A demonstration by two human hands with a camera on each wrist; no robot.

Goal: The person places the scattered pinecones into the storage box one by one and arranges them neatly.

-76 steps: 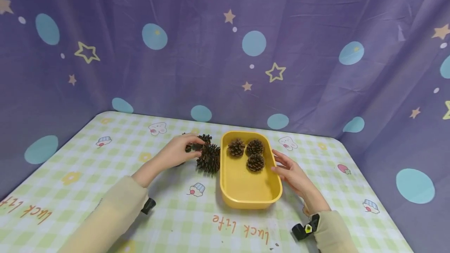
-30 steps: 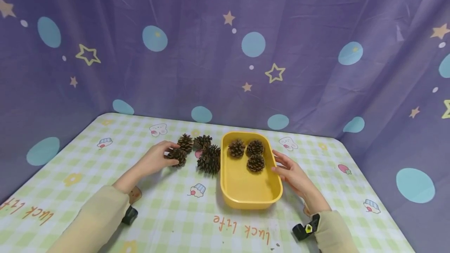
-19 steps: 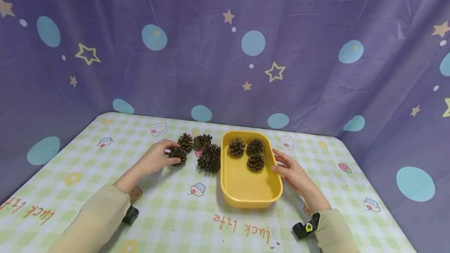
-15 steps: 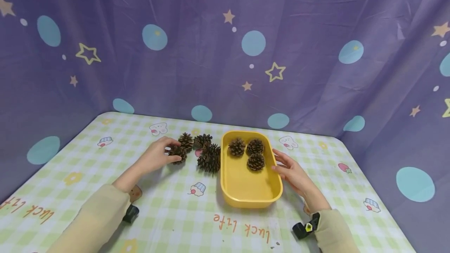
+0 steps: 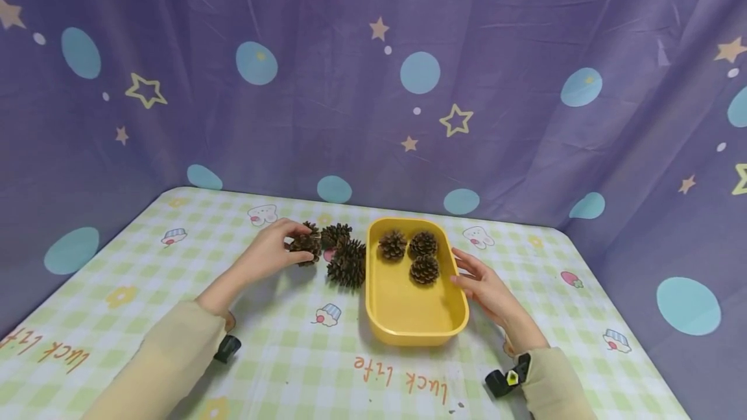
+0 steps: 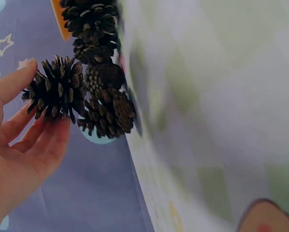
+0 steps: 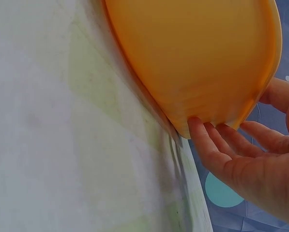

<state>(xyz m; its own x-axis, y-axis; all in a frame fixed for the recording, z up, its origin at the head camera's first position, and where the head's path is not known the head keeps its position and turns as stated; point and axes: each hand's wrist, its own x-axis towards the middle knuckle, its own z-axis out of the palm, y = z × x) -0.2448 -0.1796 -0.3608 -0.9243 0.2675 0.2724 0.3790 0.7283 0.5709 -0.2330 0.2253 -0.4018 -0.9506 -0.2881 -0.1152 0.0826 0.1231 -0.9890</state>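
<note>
My left hand (image 5: 270, 253) pinches a brown pine cone (image 5: 305, 250) between thumb and fingers; in the left wrist view this pine cone (image 6: 57, 89) appears raised off the cloth. Behind it another cone is partly hidden, and two more, a small pine cone (image 5: 336, 236) and a larger spiky pine cone (image 5: 347, 266), lie between it and the yellow bin (image 5: 414, 313). Three pine cones (image 5: 424, 269) sit inside the bin toward its far end. At the bin's right side, my right hand (image 5: 487, 290) touches the outer wall with relaxed fingers (image 7: 209, 140).
A green-and-white checked cloth (image 5: 280, 342) with printed pictures covers the table. Beyond its far edge hangs a purple curtain (image 5: 327, 115) with stars and dots. Small dark bits (image 5: 460, 405) lie near the front.
My left hand has moved left from above the pile, taken hold of the front-left pine cone, and shifted it slightly up and right. My right hand and the bin stay put.
</note>
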